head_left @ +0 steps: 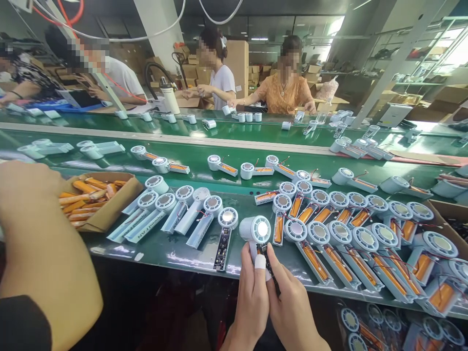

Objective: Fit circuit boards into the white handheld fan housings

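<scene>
Low in the middle, my left hand (253, 292) and my right hand (290, 297) are closed together around the handle of a pale blue handheld fan (252, 228). Its round head faces up, and a strip of dark circuit board shows between my fingers; the rest of the handle is hidden. White covers wrap the tip of my left thumb and a fingertip beside it. Just left of the fan lies another handheld fan (227, 218) with a black circuit board (222, 249) bare in its handle. To the right, several fans (340, 233) have orange batteries and thin red wires in open handles.
A cardboard box (126, 195) of orange batteries (89, 195) stands at left, beside a co-worker's bare arm (44, 253). Several closed-handle fans (146, 200) lie near it. Across the green conveyor (190, 141) with scattered fans, several co-workers sit. More fans (350, 319) are below the bench at right.
</scene>
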{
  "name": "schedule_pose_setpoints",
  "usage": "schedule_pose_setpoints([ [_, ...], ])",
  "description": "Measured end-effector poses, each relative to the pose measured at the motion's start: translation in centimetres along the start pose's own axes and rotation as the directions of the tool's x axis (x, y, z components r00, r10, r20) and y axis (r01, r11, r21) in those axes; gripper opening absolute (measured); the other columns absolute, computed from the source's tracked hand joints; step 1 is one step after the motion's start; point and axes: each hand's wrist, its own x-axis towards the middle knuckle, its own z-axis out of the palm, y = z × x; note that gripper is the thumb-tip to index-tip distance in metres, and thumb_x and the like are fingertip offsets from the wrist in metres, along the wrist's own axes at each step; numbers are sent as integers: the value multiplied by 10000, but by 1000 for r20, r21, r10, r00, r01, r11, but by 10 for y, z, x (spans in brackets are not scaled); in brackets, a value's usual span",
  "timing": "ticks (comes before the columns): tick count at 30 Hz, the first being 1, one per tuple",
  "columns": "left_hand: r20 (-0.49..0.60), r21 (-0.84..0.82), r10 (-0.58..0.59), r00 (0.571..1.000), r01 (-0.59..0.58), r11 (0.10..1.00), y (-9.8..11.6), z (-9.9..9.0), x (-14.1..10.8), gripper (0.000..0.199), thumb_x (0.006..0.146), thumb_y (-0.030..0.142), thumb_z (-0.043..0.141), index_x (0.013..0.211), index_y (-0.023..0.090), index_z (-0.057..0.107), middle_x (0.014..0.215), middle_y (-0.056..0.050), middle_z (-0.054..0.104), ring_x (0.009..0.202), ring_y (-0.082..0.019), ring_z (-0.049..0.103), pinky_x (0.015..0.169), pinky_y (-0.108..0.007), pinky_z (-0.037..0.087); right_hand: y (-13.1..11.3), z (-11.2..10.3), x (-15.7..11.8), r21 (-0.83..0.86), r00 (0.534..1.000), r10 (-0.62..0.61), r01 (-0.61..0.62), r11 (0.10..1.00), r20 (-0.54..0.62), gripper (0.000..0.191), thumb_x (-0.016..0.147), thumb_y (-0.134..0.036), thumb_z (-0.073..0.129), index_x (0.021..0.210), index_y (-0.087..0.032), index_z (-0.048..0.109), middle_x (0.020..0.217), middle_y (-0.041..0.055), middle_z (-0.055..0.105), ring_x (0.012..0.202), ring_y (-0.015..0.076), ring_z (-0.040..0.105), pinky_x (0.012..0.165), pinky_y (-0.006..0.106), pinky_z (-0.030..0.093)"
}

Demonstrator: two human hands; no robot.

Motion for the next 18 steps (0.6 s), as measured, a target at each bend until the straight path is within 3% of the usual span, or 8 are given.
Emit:
schedule_pose_setpoints([
  [3, 8, 40, 18, 1000, -19, 999, 1, 0, 2, 624, 1021, 506, 345, 1563, 213, 246, 1669, -116, 268, 1551, -236, 202, 1249, -411, 241, -2, -5, 5, 89, 993, 32, -42, 995, 114, 604, 981, -169, 333, 1585, -169, 330, 1161, 159, 736, 925, 248, 754, 700, 295, 608],
  [5, 8, 14, 17, 1000, -18, 1000, 3, -1, 4, 600, 1024, 493, 343, 1551, 214, 284, 1664, -108, 287, 1552, -232, 199, 1252, -403, 236, -2, -10, 8, 105, 968, 39, -67, 992, 248, 661, 942, -160, 342, 1599, -139, 281, 1048, 151, 758, 906, 263, 748, 723, 320, 596],
  [8, 19, -59, 18, 1000, -17, 998, 5, -2, 8, 548, 1024, 450, 363, 1528, 236, 349, 1640, -82, 351, 1541, -236, 237, 1239, -399, 276, -2, -21, 12, 33, 892, 85, -111, 993, 444, 740, 908, -199, 380, 1617, -99, 193, 808, 105, 736, 732, 286, 711, 658, 354, 560],
  [12, -13, -131, -28, 1000, 26, 991, -1, 0, 11, 520, 1008, 426, 414, 1495, 244, 421, 1625, -61, 388, 1524, -255, 285, 1208, -393, 345, -2, -37, 17, 63, 811, 142, -215, 975, 568, 764, 930, -236, 431, 1631, -159, 137, 659, 3, 634, 579, 209, 578, 593, 287, 463],
  [18, -114, -128, -64, 991, 50, 991, -13, -1, 10, 581, 969, 511, 465, 1482, 240, 441, 1652, -60, 331, 1545, -269, 218, 1243, -427, 272, 4, -47, 22, 405, 691, 104, -532, 744, 716, 722, 1000, -316, 449, 1631, -246, 105, 549, -86, 536, 420, 93, 420, 485, 190, 405],
])
